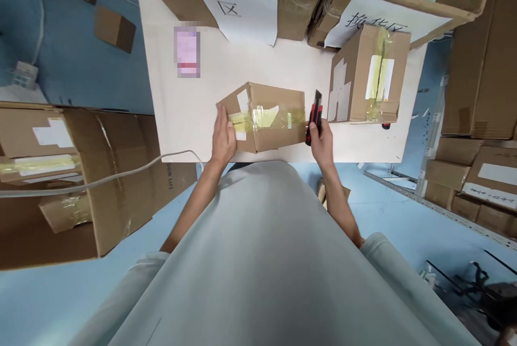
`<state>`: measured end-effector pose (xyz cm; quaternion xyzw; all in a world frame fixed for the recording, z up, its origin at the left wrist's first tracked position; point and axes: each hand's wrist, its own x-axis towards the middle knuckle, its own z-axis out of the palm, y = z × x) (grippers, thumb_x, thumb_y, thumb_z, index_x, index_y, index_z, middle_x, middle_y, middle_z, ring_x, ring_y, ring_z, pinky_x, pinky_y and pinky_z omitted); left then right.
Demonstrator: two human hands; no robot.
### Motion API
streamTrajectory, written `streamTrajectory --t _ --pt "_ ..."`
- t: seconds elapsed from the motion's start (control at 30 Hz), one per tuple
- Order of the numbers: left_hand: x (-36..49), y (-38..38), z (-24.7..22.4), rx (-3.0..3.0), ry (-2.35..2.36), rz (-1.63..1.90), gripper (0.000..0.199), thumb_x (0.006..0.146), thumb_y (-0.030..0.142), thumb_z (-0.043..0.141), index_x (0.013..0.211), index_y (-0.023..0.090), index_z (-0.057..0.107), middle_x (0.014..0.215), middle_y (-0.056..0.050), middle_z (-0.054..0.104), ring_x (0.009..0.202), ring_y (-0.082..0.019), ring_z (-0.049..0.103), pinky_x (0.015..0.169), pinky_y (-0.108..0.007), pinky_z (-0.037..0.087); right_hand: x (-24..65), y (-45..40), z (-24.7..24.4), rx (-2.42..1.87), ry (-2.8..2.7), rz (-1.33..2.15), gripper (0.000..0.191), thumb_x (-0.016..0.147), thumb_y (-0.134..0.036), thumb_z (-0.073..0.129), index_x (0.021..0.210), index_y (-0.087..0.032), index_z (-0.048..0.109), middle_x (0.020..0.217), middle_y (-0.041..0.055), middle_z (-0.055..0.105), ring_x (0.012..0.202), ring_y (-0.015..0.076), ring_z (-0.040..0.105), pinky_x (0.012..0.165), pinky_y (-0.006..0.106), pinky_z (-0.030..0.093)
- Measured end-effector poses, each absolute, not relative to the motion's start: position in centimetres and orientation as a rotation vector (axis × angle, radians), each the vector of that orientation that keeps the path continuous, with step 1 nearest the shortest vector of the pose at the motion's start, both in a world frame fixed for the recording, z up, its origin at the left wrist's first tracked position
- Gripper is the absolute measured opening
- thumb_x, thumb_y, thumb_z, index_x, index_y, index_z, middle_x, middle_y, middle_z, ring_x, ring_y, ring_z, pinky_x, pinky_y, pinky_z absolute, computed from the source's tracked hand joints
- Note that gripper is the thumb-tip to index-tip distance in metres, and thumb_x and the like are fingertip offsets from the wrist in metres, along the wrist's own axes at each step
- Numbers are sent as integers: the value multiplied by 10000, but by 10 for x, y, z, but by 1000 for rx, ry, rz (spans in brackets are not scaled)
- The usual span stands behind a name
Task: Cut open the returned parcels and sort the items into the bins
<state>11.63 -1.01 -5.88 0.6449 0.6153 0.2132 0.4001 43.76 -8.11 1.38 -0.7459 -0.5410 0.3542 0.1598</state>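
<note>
A taped cardboard box (278,137) with yellowish clear tape and white label pieces sits at the table's near edge, slightly tilted. My left hand (224,139) holds its left end, fingers stretched along the side and thumb near the tape. In my right hand (323,147) is a black and red utility knife (316,112), pointing up and away from me, beside the box's right end. Some right fingers are hidden behind the knife and box edge. Whether the knife touches the box, I cannot tell.
Another taped box (399,71) stands at right on the white table (250,61). Large cartons (302,1) with paper signs line the back. A blurred pink item (188,51) lies at left. A grey cable (133,172) crosses an open carton (117,157). Stacked boxes (493,168) fill the right.
</note>
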Motion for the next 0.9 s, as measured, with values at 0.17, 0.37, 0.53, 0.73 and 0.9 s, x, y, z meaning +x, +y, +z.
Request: streamTrajectory --t 0.17,0.37,0.53,0.73,0.9 --pt "147 -21 -80 1542 1307 395 832 1155 635 390 1828 151 339 1858 -220 419 1713 -353 456 1412 -560 369 444 -85 62 -2321 -1392 695 672 1202 -658 229 1537 -198 587 1231 184 792 1101 329 762 928 417 593" --pt "126 6 -62 1442 1251 553 710 1094 634 553 1693 253 566 1740 -179 590 1576 -395 600 1304 -598 508 421 -91 86 -2237 -1414 554 491 1190 -607 387 1401 -254 655 1204 127 835 1009 289 789 945 411 601" --pt "120 40 -4 1452 1095 698 564 1056 614 693 1546 333 698 1631 -91 697 1546 -367 622 1299 -591 516 379 -108 109 -2260 -1363 613 509 1199 -596 392 1492 -265 643 1014 58 820 866 247 782 885 387 632" --pt "128 63 7 1460 984 615 448 893 482 905 1263 239 842 1363 -102 821 1281 -322 761 1151 -508 648 321 -121 125 -2244 -1467 881 601 1215 -523 385 1755 -277 476 1163 69 859 855 210 799 870 352 664" --pt "128 67 -2 1382 1011 646 371 854 437 945 1161 238 883 1244 -78 858 1206 -307 787 1113 -488 684 290 -116 124 -2256 -1655 956 581 1216 -426 384 1764 -282 512 1366 89 854 993 232 833 941 358 669"
